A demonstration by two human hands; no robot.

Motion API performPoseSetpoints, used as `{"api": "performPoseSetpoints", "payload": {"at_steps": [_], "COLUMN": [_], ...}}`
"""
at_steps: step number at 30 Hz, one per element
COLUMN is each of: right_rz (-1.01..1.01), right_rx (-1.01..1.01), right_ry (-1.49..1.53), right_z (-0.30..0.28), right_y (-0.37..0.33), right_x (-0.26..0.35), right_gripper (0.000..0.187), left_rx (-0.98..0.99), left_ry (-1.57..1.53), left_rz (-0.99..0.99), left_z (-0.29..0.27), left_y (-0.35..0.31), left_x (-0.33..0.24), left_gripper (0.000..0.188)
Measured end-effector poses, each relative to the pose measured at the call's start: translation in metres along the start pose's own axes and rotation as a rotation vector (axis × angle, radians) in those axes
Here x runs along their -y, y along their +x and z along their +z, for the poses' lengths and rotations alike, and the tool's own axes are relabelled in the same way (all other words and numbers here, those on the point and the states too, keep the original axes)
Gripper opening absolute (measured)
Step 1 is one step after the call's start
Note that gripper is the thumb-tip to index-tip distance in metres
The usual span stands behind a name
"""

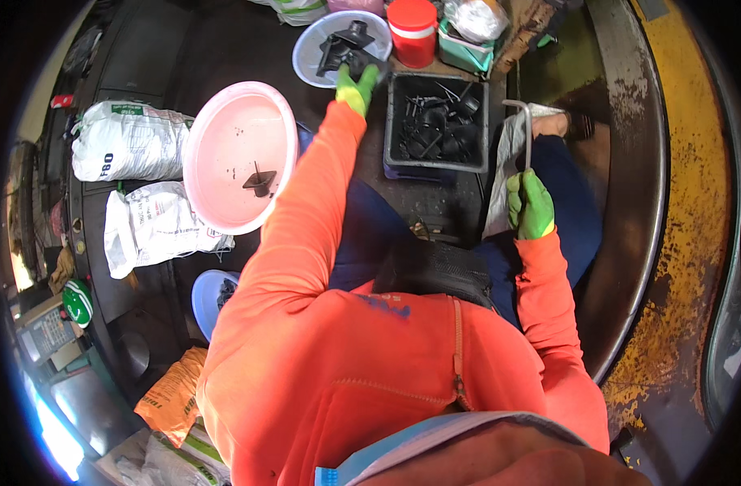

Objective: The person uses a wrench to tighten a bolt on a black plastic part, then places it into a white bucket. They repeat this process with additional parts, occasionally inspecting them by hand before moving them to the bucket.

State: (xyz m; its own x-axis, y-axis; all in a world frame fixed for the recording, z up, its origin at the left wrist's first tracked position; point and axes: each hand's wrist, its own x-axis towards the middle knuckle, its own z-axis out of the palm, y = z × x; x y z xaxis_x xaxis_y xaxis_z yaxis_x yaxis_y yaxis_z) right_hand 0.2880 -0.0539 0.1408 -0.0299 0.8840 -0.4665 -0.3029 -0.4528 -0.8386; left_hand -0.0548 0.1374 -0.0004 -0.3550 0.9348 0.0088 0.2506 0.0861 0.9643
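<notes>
My left hand [357, 87], in a green and yellow glove, reaches out over the near rim of a pale blue basin [302, 58]. Its fingers are closed on a dark black part [359, 61], partly hidden by the glove; other black moulded parts [336, 50] lie in the basin. On the right, my gloved right hand [533, 207] grips a bent grey metal rod [528, 139], held upright with its hooked end at the top. Between the hands stands a black crate [484, 121] with several black parts [435, 121] inside.
Left of my left arm is a pink basin [217, 130] holding one black part with a stud [259, 180]. White sacks [132, 142] lie beyond it. A red container [413, 36] and a green box [465, 53] stand behind the crate. A worn yellow metal structure [670, 243] borders the right.
</notes>
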Motion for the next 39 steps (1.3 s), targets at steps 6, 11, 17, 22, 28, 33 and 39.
{"api": "performPoseSetpoints", "payload": {"at_steps": [6,11,17,22,28,33,39], "right_rz": [0.134,0.073,-0.024,-0.248,-0.174,-0.095,-0.056], "right_rx": [-0.183,-0.095,-0.078,-0.051,0.169,0.155,0.178], "right_ry": [0.356,0.215,-0.24,-0.22,-0.744,-1.253,-1.259], "right_z": [0.003,0.007,-0.003,-0.007,0.031,0.053,0.058], "right_y": [0.007,0.018,0.018,0.036,0.067,0.071,0.07], "right_x": [0.006,0.005,-0.018,-0.045,-0.087,-0.12,-0.125], "right_gripper": [0.036,0.03,0.036,0.029,0.042,0.047,0.049], "left_rx": [0.264,0.658,0.444,0.462,0.405,0.476,0.343], "left_ry": [0.287,0.583,0.362,-0.325,-0.296,0.354,0.407], "left_rz": [0.168,0.255,0.151,-0.486,-0.75,-0.217,0.225], "left_z": [0.044,0.123,0.122,0.009,-0.028,-0.016,0.005], "left_y": [0.008,-0.055,-0.049,-0.068,-0.106,-0.101,-0.134], "left_x": [-0.044,-0.054,-0.033,-0.029,0.041,0.09,0.052], "left_gripper": [0.065,0.059,0.039,0.032,0.025,0.027,0.063]}}
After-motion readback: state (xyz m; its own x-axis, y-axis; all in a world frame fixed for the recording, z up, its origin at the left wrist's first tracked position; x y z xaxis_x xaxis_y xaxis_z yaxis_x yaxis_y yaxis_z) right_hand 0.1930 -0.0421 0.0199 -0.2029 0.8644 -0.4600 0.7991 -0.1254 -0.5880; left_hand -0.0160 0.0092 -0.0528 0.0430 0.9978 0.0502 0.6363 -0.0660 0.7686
